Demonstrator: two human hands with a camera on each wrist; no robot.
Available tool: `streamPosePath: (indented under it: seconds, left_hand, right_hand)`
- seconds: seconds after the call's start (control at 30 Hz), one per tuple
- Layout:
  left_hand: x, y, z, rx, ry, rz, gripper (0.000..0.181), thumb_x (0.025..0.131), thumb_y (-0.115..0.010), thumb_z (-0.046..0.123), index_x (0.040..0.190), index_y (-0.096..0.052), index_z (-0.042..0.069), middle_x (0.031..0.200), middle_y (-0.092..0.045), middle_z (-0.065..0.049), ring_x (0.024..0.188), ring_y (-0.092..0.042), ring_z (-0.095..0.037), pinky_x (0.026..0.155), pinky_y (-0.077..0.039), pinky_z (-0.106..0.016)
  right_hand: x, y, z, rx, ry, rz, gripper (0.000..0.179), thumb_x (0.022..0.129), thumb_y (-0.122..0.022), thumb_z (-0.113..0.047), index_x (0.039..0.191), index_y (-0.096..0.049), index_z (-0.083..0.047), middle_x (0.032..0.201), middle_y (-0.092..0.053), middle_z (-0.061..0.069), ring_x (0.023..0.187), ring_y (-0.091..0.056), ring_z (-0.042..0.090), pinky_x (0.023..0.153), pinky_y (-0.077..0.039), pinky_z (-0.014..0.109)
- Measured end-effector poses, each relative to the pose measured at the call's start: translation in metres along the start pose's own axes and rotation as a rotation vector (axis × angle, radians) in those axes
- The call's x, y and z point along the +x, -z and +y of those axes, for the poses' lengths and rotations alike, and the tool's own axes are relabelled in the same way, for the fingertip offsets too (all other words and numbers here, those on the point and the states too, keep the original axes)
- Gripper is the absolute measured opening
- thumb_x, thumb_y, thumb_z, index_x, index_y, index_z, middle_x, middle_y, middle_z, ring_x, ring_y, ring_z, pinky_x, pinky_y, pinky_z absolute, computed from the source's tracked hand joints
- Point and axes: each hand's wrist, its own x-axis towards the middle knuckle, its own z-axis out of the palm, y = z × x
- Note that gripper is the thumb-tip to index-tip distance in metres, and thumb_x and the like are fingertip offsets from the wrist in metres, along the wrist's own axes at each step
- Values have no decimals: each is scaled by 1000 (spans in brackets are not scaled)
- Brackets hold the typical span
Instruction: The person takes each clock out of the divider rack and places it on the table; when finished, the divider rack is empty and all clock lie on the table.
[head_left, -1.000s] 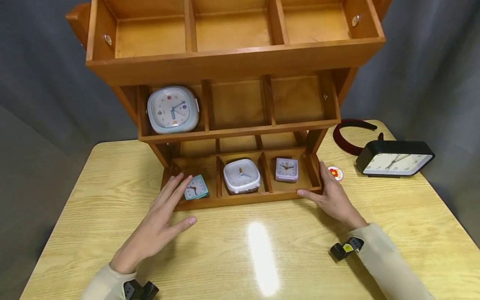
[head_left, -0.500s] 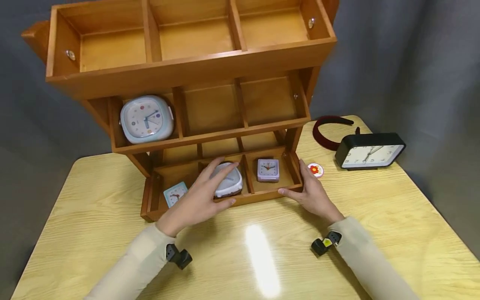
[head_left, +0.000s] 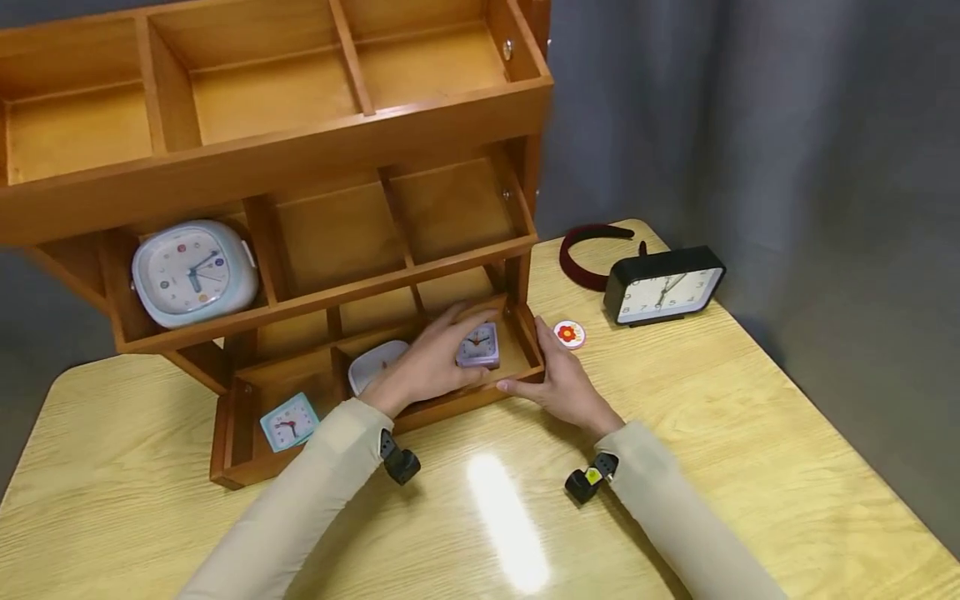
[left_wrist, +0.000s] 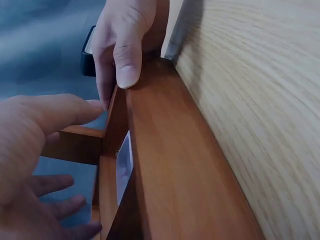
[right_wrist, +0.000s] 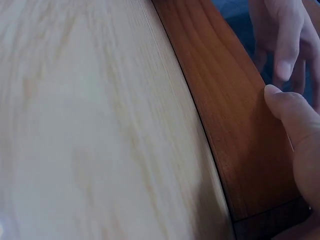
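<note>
My left hand (head_left: 431,362) reaches over the bottom tier of a wooden shelf (head_left: 450,410), its spread fingers just above and beside a small purple alarm clock (head_left: 480,346) in the right compartment. In the left wrist view, that hand's fingers (left_wrist: 65,110) are apart, with a gap between them and the clock. My right hand (head_left: 566,387) holds the tier's right front corner, thumb on the front board and fingers along the outer side. A white alarm clock (head_left: 367,368) in the middle compartment is partly covered by my left hand. A teal alarm clock (head_left: 290,422) leans in the left compartment.
On the middle tier, a light-blue alarm clock (head_left: 197,273) sits at the left. To the right of the shelf, a round flower badge (head_left: 570,335), a dark red headband (head_left: 573,265) and a black desk clock (head_left: 663,285) rest on the wooden table (head_left: 712,433).
My left hand has moved right from the teal clock, across the white one, to the purple clock. My right hand stays at the shelf corner. The head view has turned to the right.
</note>
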Motion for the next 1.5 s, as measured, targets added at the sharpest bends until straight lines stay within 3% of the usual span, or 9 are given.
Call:
streamPosePath:
  seconds: [0.17, 0.37, 0.7, 0.97, 1.5]
  left_hand:
    - [8, -5, -8, 19, 12, -29, 76, 81, -78, 17, 147, -41, 13, 153, -33, -18, 138, -36, -39, 106, -37, -57]
    - [23, -7, -11, 46, -12, -60, 69, 79, -80, 16, 141, -49, 10, 140, -47, -13, 112, -54, -27, 89, -49, -39]
    - [39, -16, -14, 103, -16, -147, 66, 80, -79, 14, 138, -51, 6, 138, -50, -12, 110, -53, -25, 89, -50, -36]
    - [44, -21, -14, 167, 45, -204, 66, 81, -77, 11, 141, -49, 10, 141, -48, -11, 118, -50, -25, 96, -47, -37]
    - [47, -23, -16, 183, 27, -200, 64, 81, -77, 12, 139, -51, 13, 136, -54, -9, 113, -52, -23, 92, -48, -37]
  right_hand:
    - [2, -5, -2, -4, -6, -23, 107, 76, -81, -40, 155, -14, -14, 155, -31, 9, 133, -45, 28, 109, -37, 46]
    - [1, -1, -3, -18, -44, -13, 107, 76, -81, -40, 156, -14, -16, 156, -30, 8, 132, -45, 27, 109, -37, 46]
    - [1, 4, -3, -35, -62, -13, 109, 75, -81, -42, 156, -13, -15, 156, -31, 8, 133, -44, 26, 110, -36, 46]
    - [0, 4, -4, -36, -78, -14, 109, 75, -82, -40, 156, -13, -16, 155, -32, 10, 129, -48, 28, 107, -39, 47]
    - [0, 5, -3, -28, -80, -17, 109, 75, -82, -40, 156, -13, -17, 155, -31, 9, 130, -47, 27, 108, -38, 46]
